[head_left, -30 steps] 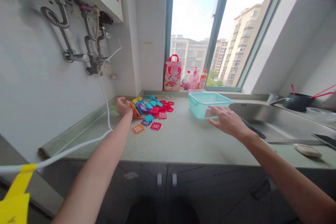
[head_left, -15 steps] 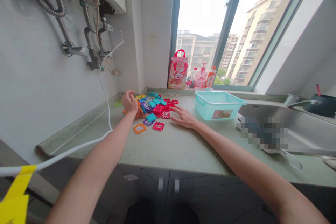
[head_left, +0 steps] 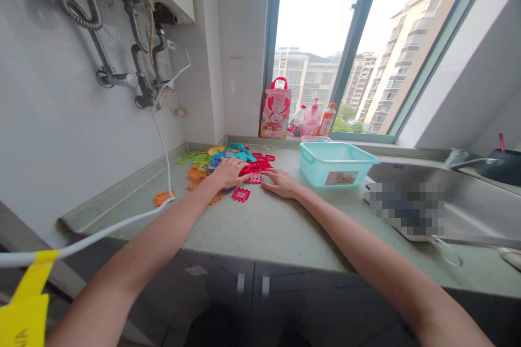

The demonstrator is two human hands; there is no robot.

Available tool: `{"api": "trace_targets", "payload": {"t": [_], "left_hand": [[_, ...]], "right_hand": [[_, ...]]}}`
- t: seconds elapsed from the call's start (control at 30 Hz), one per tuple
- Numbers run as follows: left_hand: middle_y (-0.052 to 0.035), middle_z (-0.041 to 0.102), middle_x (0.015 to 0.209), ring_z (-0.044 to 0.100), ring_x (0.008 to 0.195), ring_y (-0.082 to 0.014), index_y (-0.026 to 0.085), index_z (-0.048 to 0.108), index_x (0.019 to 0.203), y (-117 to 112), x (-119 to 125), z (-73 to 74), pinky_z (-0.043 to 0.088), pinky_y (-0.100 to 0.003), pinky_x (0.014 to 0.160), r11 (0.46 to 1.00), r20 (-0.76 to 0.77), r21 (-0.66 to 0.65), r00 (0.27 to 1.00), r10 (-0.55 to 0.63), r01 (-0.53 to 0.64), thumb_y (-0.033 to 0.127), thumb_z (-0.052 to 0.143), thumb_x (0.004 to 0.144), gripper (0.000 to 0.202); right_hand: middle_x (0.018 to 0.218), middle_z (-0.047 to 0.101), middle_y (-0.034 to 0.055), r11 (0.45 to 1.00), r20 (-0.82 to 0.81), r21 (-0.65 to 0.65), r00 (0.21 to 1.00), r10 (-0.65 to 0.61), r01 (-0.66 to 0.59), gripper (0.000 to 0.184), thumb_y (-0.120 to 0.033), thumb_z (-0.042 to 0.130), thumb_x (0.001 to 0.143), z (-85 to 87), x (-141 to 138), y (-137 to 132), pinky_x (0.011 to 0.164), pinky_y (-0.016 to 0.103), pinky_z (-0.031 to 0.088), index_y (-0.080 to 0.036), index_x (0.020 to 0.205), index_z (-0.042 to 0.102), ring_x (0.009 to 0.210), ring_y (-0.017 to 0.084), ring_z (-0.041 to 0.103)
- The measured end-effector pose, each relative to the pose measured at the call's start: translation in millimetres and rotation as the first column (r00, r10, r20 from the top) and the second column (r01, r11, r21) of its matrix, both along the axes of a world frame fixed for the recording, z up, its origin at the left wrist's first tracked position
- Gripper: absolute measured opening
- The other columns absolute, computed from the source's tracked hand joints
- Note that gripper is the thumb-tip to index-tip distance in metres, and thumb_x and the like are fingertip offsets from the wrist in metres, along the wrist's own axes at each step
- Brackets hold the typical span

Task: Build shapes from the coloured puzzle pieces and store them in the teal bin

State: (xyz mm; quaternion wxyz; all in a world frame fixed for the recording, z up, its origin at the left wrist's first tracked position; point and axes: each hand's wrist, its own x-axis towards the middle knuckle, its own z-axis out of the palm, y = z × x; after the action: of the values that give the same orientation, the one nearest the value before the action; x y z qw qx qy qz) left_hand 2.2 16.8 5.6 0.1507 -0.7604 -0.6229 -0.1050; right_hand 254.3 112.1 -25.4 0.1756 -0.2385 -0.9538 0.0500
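Speckled countertop [head_left: 285, 227]; both hands flat on jagged plastic tiles [head_left: 244, 165].

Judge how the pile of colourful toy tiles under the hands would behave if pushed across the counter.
The toy tiles look thin, flat and plastic, so probably light and stiff. Lying loose, they would likely slide and scatter rather than roll. The notched edges may snag neighbouring tiles, dragging small clumps along.

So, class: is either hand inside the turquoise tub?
No: the left hand and right hand rest on the toy tiles, beside the tub.
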Motion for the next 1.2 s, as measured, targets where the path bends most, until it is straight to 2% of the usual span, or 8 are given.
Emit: {"api": "trace_targets", "payload": {"t": [0.17, 0.33, 0.57, 0.77, 0.87, 0.97, 1.1, 1.2], "left_hand": [[-0.0132, 0.061, 0.152, 0.052, 0.143, -0.0322, 0.021, 0.062, 0.148, 5, -24, -6.9, 0.036, -0.049, 0.119, 0.999, 0.020, -0.015, 0.999, 0.036, -0.036, 0.070, 0.047, 0.100, 0.070], [-0.0137, 0.062, 0.151, 0.053, 0.142, -0.0346, 0.022, 0.063, 0.148, 5, -50, -2.8, 0.036, -0.049, 0.121, 0.997, 0.070, -0.080, 0.997, 0.021, -0.015, 0.080, 0.058, 0.089, 0.082], [-0.0122, 0.071, 0.137, 0.059, 0.134, -0.0360, 0.028, 0.077, 0.129, 4, -70, 4.5, 0.041, -0.044, 0.116, 0.989, 0.149, -0.139, 0.986, 0.068, -0.047, 0.082, 0.076, 0.070, 0.079], [-0.0121, 0.061, 0.154, 0.053, 0.143, -0.0363, 0.030, 0.069, 0.143, -6, -62, 3.1, 0.036, -0.047, 0.122, 0.979, 0.078, -0.184, 0.992, 0.100, -0.084, 0.084, 0.066, 0.080, 0.083], [-0.0103, 0.051, 0.164, 0.043, 0.152, -0.0372, 0.034, 0.063, 0.150, -14, -49, 3.9, 0.027, -0.058, 0.127, 0.968, 0.085, -0.222, 0.987, 0.134, -0.112, 0.073, 0.058, 0.093, 0.069], [-0.0075, 0.048, 0.166, 0.038, 0.156, -0.0348, 0.037, 0.064, 0.149, -19, -37, 6.6, 0.022, -0.064, 0.128, 0.973, 0.114, -0.224, 0.989, 0.092, -0.065, 0.050, 0.048, 0.103, 0.051], [-0.0061, 0.060, 0.156, 0.053, 0.145, -0.0266, 0.031, 0.071, 0.142, -17, -34, 7.2, 0.035, -0.048, 0.126, 0.988, 0.163, -0.133, 0.985, -0.052, 0.074, 0.024, 0.050, 0.093, 0.053], [-0.0057, 0.069, 0.146, 0.064, 0.134, -0.0235, 0.026, 0.068, 0.145, -12, -39, 2.8, 0.047, -0.036, 0.116, 0.992, 0.206, -0.104, 0.977, -0.051, 0.073, 0.017, 0.050, 0.087, 0.062]], "right_hand": [[0.158, 0.056, 0.0130, 1.000, 0.031, -0.020, 1.000, -0.002, 0.003, 0.054, -0.056, 0.054, 0.106, -0.8, 1, 3, 0.124, 0.049, 0.039, -0.027, 0.150, 0.062, 0.148, 0.031, 0.051], [0.154, 0.059, 0.0150, 0.998, -0.011, -0.029, 0.999, 0.052, -0.052, 0.051, -0.051, 0.056, 0.106, -0.4, 5, 5, 0.122, 0.048, 0.042, -0.022, 0.148, 0.064, 0.144, 0.031, 0.055], [0.148, 0.064, 0.0136, 0.996, -0.079, -0.047, 0.994, 0.069, -0.073, 0.045, -0.047, 0.060, 0.104, -6.8, 13, 8, 0.122, 0.048, 0.044, -0.023, 0.141, 0.070, 0.143, 0.031, 0.056], [0.148, 0.064, 0.0162, 0.998, -0.123, -0.048, 0.992, 0.030, -0.036, 0.043, -0.042, 0.058, 0.104, -14.1, 15, 2, 0.121, 0.049, 0.044, -0.020, 0.138, 0.071, 0.140, 0.032, 0.058], [0.148, 0.064, 0.0159, 0.999, -0.130, -0.041, 0.991, 0.013, -0.019, 0.042, -0.041, 0.060, 0.102, -17.1, 15, -1, 0.121, 0.050, 0.044, -0.020, 0.137, 0.072, 0.140, 0.032, 0.058], [0.146, 0.066, 0.0154, 1.000, -0.139, -0.019, 0.990, 0.006, -0.008, 0.042, -0.042, 0.060, 0.102, -18.2, 15, -6, 0.120, 0.049, 0.045, -0.020, 0.135, 0.072, 0.138, 0.031, 0.060], [0.145, 0.066, 0.0156, 1.000, -0.128, 0.003, 0.992, -0.012, 0.012, 0.044, -0.046, 0.059, 0.102, -16.1, 14, -12, 0.119, 0.050, 0.046, -0.021, 0.135, 0.072, 0.137, 0.033, 0.061], [0.145, 0.067, 0.0153, 1.000, -0.122, -0.009, 0.993, -0.010, 0.009, 0.042, -0.045, 0.060, 0.102, -14.7, 14, -12, 0.117, 0.050, 0.047, -0.021, 0.134, 0.073, 0.134, 0.033, 0.063]]}}
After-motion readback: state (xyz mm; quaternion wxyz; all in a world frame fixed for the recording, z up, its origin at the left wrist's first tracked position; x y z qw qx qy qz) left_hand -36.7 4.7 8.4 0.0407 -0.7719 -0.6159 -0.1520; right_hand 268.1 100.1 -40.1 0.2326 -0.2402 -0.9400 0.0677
